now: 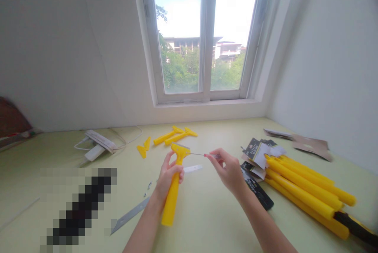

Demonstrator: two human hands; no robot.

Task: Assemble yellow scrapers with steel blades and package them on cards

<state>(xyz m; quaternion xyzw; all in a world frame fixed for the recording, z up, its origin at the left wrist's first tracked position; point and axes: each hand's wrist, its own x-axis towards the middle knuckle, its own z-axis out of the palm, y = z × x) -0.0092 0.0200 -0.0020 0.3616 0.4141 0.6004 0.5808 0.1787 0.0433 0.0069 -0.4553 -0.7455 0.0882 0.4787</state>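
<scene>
A yellow scraper (170, 201) is gripped in my left hand (169, 173), its head up and its handle slanting down toward me. My right hand (226, 166) pinches a thin screwdriver (196, 154) whose shaft points left, its tip at the scraper's head by a screw. Behind my left hand lies a pale blade (193, 168). A longer grey blade (130, 215) rests near my left forearm, with several small screws (149, 186) just above it.
Two yellow scrapers (174, 134) and small yellow pieces (142, 150) lie at the back. Several packaged yellow scrapers (307, 186) are piled on the right, near flat brown card (313, 146). A white power strip (100, 140) with cables sits at left. A blurred-out dark shape (84, 209) covers the front left.
</scene>
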